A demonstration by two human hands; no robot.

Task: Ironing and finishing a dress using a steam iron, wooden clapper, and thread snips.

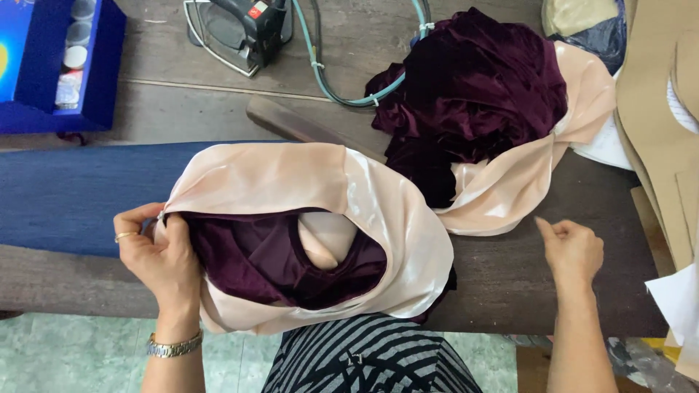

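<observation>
- Left hand point(156, 255), ring and wristwatch on it, pinches the edge of the garment point(306, 233), peach satin lining outside, dark purple velvet within, lying on the blue ironing pad point(73, 193).
- Steam iron point(240, 29) stands behind.
- Right hand point(571, 251) hovers loosely curled over the dark table point(510, 276), holding nothing.

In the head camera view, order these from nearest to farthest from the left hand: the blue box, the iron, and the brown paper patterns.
From the left hand, which grips the edge of the satin-lined velvet garment:
1. Blue box, upper left corner of the table.
2. Iron, top edge, left of centre.
3. Brown paper patterns, far right edge.
</observation>
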